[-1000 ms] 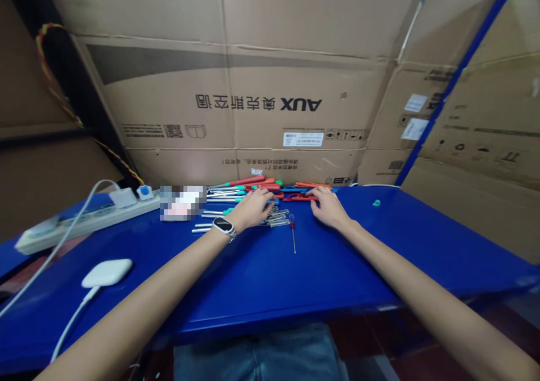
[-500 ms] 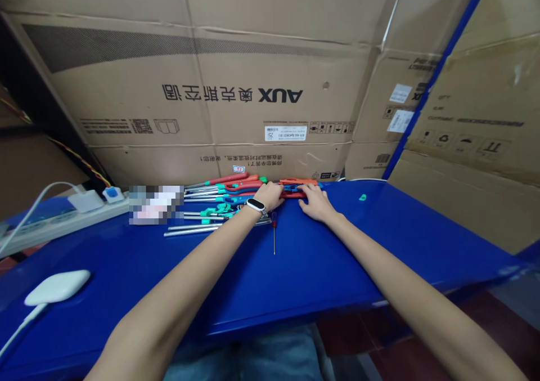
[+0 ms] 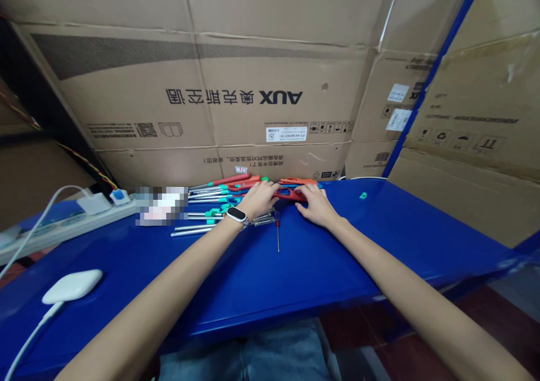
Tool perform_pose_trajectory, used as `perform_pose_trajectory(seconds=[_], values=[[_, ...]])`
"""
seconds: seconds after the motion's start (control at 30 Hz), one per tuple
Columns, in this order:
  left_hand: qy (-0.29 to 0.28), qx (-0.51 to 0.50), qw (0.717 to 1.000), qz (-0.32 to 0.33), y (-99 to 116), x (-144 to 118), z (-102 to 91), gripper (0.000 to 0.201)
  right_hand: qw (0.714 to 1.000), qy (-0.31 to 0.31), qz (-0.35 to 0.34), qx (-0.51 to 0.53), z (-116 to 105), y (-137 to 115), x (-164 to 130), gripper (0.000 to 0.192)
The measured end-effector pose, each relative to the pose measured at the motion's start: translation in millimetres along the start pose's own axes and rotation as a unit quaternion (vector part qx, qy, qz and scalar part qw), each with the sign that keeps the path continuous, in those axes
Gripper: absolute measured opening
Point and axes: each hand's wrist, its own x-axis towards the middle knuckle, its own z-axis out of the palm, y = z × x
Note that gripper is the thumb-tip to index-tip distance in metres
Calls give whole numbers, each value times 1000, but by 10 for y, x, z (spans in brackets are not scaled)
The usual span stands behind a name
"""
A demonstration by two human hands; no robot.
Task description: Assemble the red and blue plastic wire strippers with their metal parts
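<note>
From here I cannot tell whether my left hand (image 3: 260,198) grips anything, its fingers covering part of the screwdriver pile (image 3: 223,195); my right hand (image 3: 314,204) hides much of a red tool (image 3: 291,194); a blurred patch (image 3: 161,205) masks something beside the power strip (image 3: 63,226), itself cut off at the left edge.

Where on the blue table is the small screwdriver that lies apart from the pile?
In the head view the small screwdriver lies alone on the blue table, just nearer than the tool pile, between the left hand and right hand.
</note>
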Motion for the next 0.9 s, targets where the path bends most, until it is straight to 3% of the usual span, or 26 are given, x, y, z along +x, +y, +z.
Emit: perform_pose_trajectory(seconds=[0.23,0.4,0.53,0.63,0.77,0.9], values=[[52,-77,993,66,-122,-210,-120,31,999,20,-43,27,-45,-111,-9,27],[108,-153,978,89,-177,-872,-342,30,979,41,-170,102,-132,-448,-86,26],[96,-212,972,15,-225,-1538,-463,28,960,23,-247,127,-124,-879,-173,29],[57,-255,964,-38,-268,-1880,-441,28,946,-22,-292,137,-38,-1121,-216,28],[3,-262,963,-59,-315,-2062,-376,30,942,-62,-306,120,85,-1237,-219,29],[36,-207,974,-85,-346,-2059,-411,49,952,-63,-264,142,79,-1268,-123,31]])
